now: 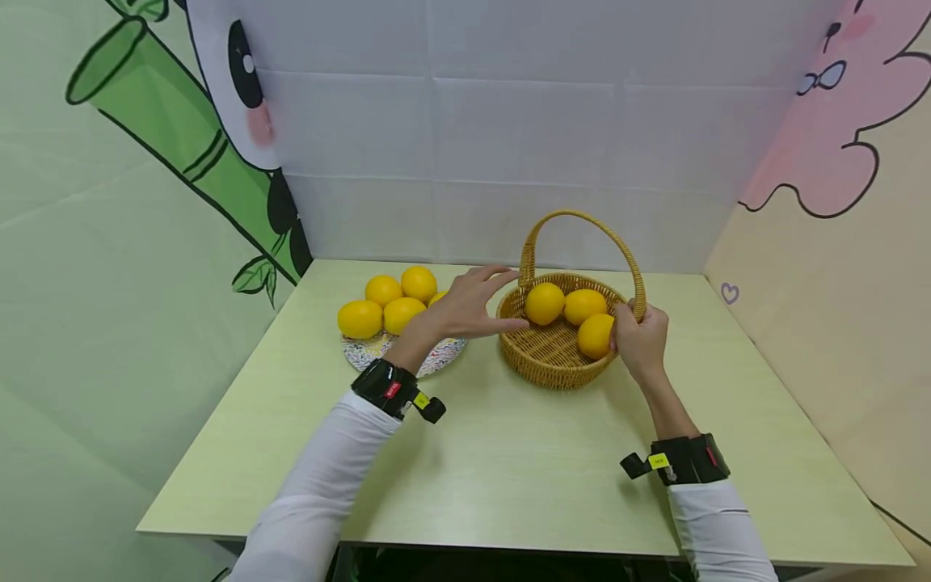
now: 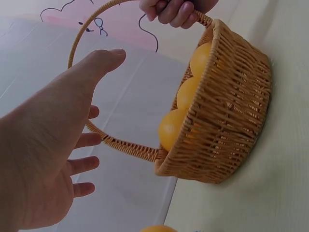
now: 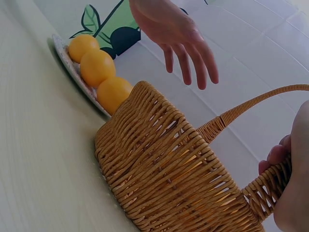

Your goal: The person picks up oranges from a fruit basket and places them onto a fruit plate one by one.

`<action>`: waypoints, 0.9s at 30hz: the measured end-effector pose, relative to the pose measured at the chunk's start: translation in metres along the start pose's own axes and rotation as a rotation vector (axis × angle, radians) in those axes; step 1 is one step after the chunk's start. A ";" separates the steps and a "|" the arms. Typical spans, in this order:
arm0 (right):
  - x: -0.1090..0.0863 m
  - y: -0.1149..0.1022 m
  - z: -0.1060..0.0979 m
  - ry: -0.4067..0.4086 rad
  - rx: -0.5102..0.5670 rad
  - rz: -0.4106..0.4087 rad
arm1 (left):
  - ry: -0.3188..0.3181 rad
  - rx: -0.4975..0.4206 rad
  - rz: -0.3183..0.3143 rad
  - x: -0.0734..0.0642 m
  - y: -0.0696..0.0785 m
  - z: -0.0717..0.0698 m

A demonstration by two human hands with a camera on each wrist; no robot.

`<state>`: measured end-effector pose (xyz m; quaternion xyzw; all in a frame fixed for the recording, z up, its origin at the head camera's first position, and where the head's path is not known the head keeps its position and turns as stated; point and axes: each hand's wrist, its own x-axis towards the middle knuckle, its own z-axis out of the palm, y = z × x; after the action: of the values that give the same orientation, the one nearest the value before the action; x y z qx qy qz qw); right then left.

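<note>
A wicker basket (image 1: 549, 374) with a tall arched handle stands on the table and holds three yellow lemon-like fruits (image 1: 544, 304). My right hand (image 1: 642, 339) grips the right foot of the basket handle (image 3: 270, 191), fingers curled round it. Near the basket's left rim, my left hand (image 1: 476, 305) hovers with fingers extended and thumb apart, holding nothing; the left wrist view shows a gap between this hand (image 2: 53, 145) and the basket (image 2: 227, 106). Behind the left forearm, a patterned plate (image 1: 444, 353) carries several more yellow fruits (image 1: 360, 319), partly hidden by the hand.
The pale table (image 1: 509, 469) reaches toward me, its front edge near the bottom of the head view. A white panel (image 1: 473, 137) rises behind it, with cartoon-printed walls (image 1: 87, 323) at the left and right.
</note>
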<state>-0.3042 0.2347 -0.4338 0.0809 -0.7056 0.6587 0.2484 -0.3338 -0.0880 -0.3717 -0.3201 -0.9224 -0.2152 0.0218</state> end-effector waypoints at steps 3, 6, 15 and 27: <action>0.000 0.001 0.000 -0.003 0.004 -0.006 | -0.022 -0.001 0.024 0.011 0.010 0.007; 0.000 0.001 0.001 -0.002 0.010 -0.001 | -0.051 -0.017 0.040 0.020 0.019 0.014; 0.000 0.002 0.002 -0.008 0.006 0.009 | -0.109 -0.134 0.049 0.040 0.033 0.041; -0.001 0.001 0.000 -0.030 0.016 0.026 | -0.159 -0.127 0.098 0.067 0.053 0.072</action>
<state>-0.3040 0.2349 -0.4347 0.0838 -0.7049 0.6662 0.2286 -0.3483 0.0178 -0.4050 -0.3817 -0.8889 -0.2457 -0.0611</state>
